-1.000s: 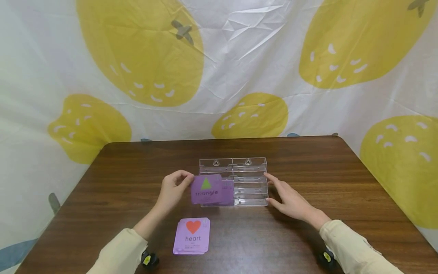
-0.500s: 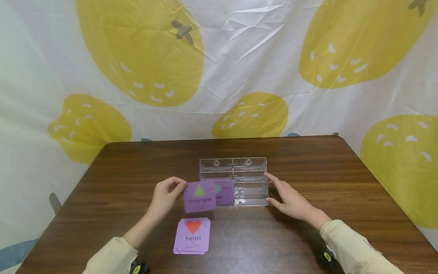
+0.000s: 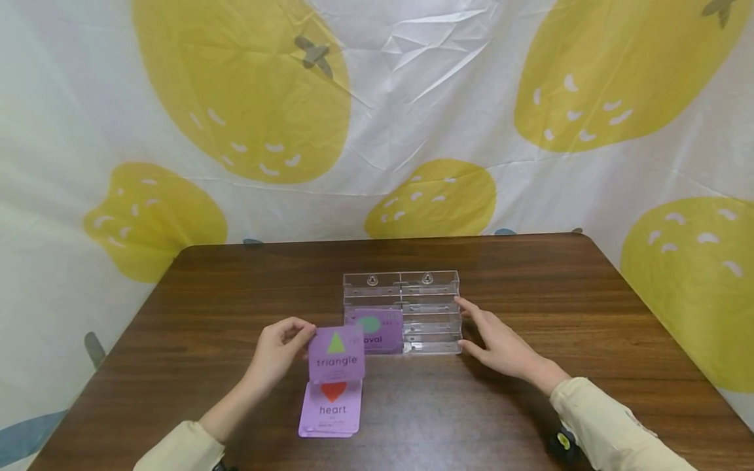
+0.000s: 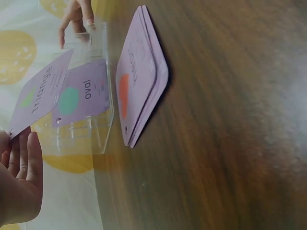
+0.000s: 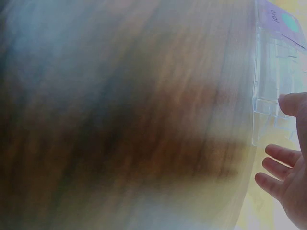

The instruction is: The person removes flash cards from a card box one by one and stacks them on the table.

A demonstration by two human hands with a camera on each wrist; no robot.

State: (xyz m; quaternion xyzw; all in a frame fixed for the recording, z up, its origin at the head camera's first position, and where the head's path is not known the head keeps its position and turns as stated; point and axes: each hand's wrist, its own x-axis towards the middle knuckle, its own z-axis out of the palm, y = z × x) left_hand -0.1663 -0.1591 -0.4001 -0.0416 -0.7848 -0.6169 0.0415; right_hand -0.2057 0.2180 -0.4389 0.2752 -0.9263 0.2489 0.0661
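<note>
My left hand (image 3: 278, 347) pinches a purple triangle flash card (image 3: 336, 360) by its upper left corner. In the head view the card overlaps the top of a stack of heart cards (image 3: 332, 413) lying on the table. A purple oval card (image 3: 381, 332) stands in the front left pocket of a clear tiered card holder (image 3: 431, 327). At the holder's right side is my right hand (image 3: 499, 341), fingers extended, with index finger and thumb at the side edge. The left wrist view shows the triangle card (image 4: 41, 93) held tilted above the table, between thumb and fingers.
The brown wooden table (image 3: 530, 275) reaches back to a white curtain (image 3: 424, 78) printed with yellow fruit. Two rows of clear pockets rise behind and beside the oval card, with two round fittings at the holder's back.
My left hand has drawn the triangle card left and toward me, away from the holder to over the heart stack. The oval card now shows more fully. My right hand has stayed put.
</note>
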